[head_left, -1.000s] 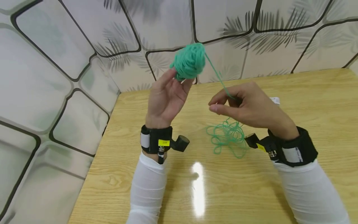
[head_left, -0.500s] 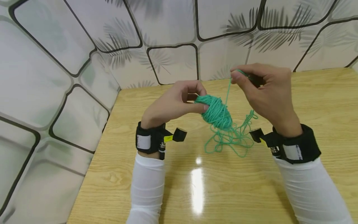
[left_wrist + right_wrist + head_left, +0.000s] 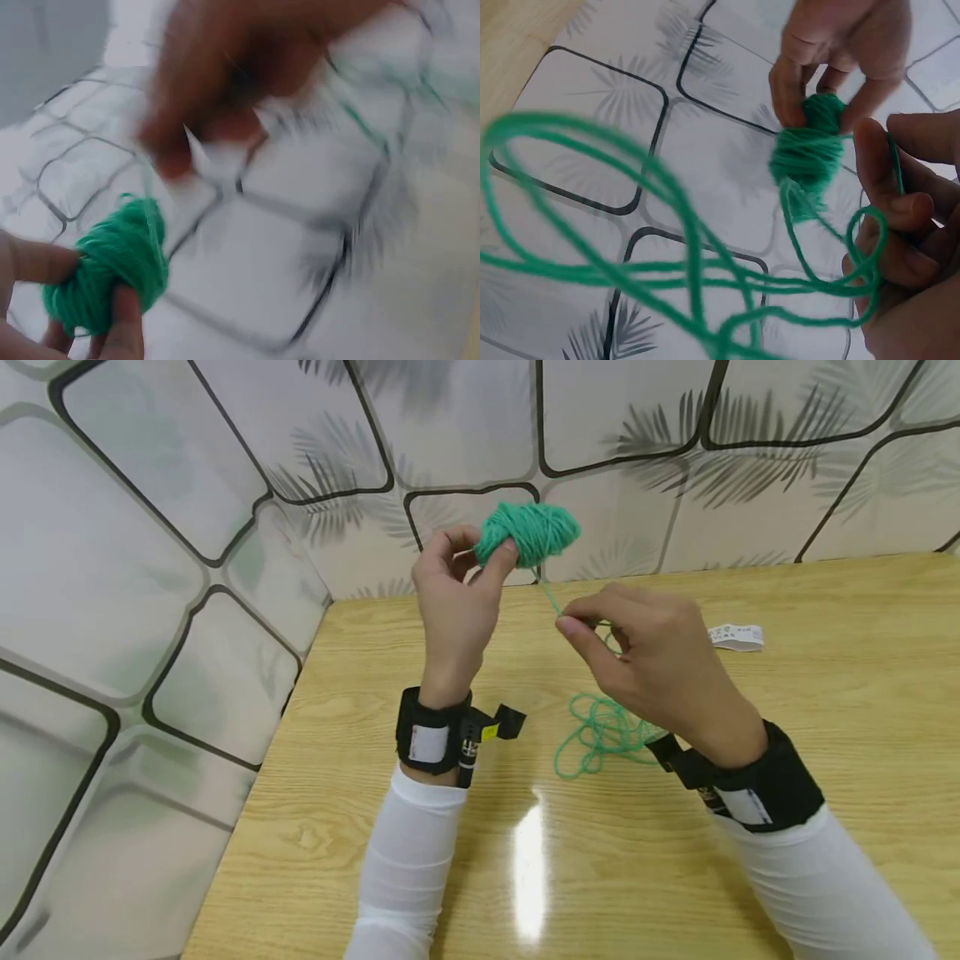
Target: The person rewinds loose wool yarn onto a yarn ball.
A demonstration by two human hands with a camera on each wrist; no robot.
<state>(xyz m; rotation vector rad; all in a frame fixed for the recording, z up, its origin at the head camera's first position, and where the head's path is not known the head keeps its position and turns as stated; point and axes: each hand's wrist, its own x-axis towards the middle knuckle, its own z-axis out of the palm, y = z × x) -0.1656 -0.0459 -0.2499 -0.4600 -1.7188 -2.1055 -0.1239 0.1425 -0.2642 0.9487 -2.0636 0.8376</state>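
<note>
A ball of green yarn (image 3: 534, 531) is held up in front of the wall by my left hand (image 3: 461, 597), thumb and fingers gripping its left end. To its lower right, my right hand (image 3: 645, 652) pinches the yarn strand (image 3: 550, 592) that runs off the ball. In the right wrist view, loose green loops (image 3: 697, 225) hang beside the right hand, whose fingers curl round the strand. Below the right hand, a tangled pile of the same yarn (image 3: 603, 735) lies on the table. The left wrist view shows the right hand blurred above the ball.
A small white paper band (image 3: 737, 637) lies on the table behind the right hand. The wood-grain table (image 3: 337, 860) meets a patterned wall (image 3: 622, 518) at the back and another on the left. Both wrists wear black camera straps.
The left hand has turned and raised the yarn ball toward the wall since half a second ago. The right hand has dropped down and to the left, still pinching the strand.
</note>
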